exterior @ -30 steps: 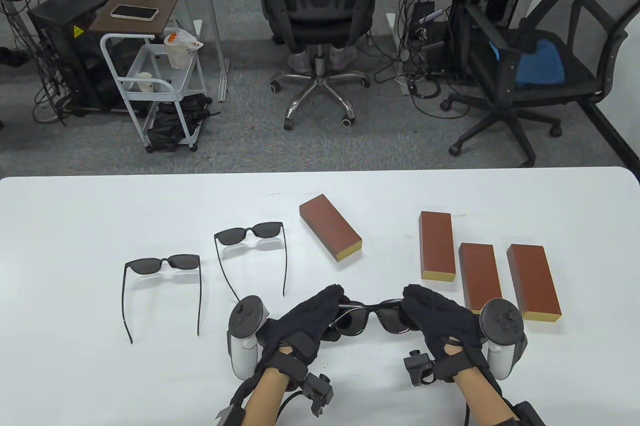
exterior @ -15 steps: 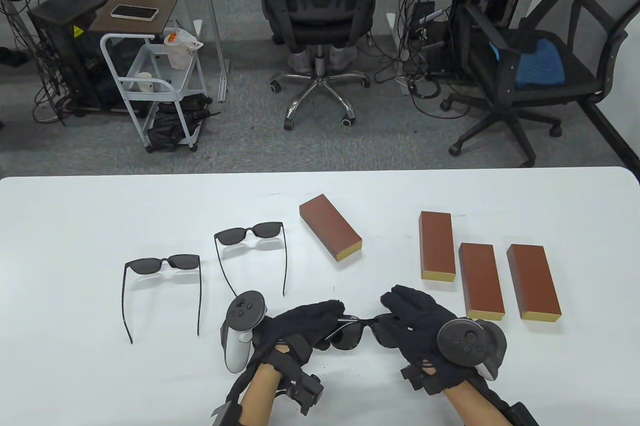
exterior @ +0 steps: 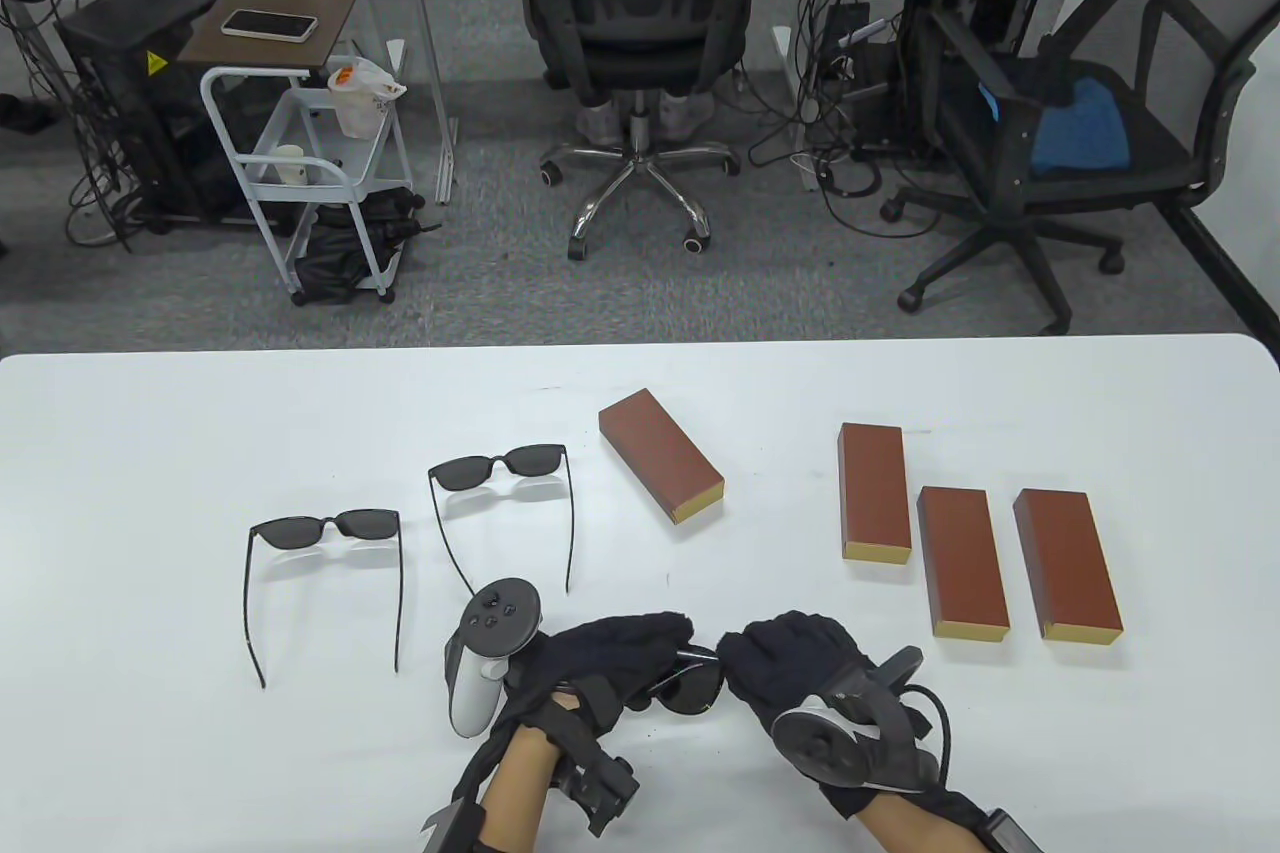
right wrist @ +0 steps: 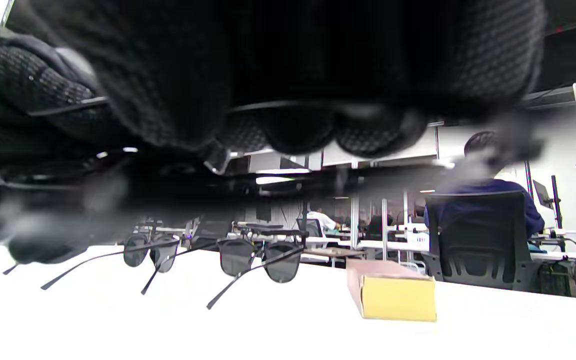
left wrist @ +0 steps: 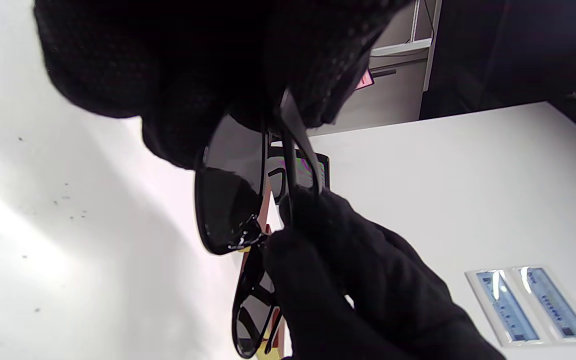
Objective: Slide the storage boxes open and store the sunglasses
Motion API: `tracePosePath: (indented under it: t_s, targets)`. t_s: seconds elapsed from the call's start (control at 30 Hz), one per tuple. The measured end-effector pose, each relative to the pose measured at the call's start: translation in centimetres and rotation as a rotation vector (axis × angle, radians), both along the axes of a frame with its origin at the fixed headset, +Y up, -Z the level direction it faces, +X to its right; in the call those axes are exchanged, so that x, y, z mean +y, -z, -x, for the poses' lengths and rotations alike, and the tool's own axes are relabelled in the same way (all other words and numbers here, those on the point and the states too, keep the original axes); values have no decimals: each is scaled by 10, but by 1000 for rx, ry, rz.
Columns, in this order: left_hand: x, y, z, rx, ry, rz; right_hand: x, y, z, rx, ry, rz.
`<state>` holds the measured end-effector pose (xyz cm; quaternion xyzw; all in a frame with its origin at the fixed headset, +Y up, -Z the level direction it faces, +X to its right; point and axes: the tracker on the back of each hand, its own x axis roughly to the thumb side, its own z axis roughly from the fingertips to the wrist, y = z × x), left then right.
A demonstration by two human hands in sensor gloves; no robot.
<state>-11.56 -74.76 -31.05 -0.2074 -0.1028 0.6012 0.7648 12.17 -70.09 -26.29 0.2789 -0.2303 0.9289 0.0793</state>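
Both hands hold one pair of black sunglasses (exterior: 693, 683) just above the table's near edge. My left hand (exterior: 610, 658) grips its left end; my right hand (exterior: 790, 658) covers the right lens and end. In the left wrist view the dark lenses (left wrist: 230, 200) hang between both gloves, one temple folded across. Two more pairs of sunglasses (exterior: 325, 533) (exterior: 500, 465) lie open on the table's left, also in the right wrist view (right wrist: 258, 262). Several closed red-brown boxes with yellow ends lie ahead: one angled at the centre (exterior: 660, 455) and three side by side at the right (exterior: 875, 491) (exterior: 962, 561) (exterior: 1066, 563).
The white table (exterior: 150, 433) runs the full width. Beyond its far edge stand two office chairs (exterior: 635, 23) (exterior: 1110, 123) and a small white cart (exterior: 300, 163). The centre box shows in the right wrist view (right wrist: 393, 295).
My right hand has rolled over and moved left across the sunglasses, closing toward my left hand. The visible part of the glasses has shrunk to the left lens. The left hand barely moved.
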Motion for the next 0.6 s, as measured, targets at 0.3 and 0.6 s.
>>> tracePosePath:
  t_s: [0.3, 0.6]
  targets:
    - [14, -5, 14, 200, 406, -225, -13, 2, 11, 13, -91, 148]
    - [29, -8, 22, 321, 708, -464, -34, 1, 32, 104, -223, 290]
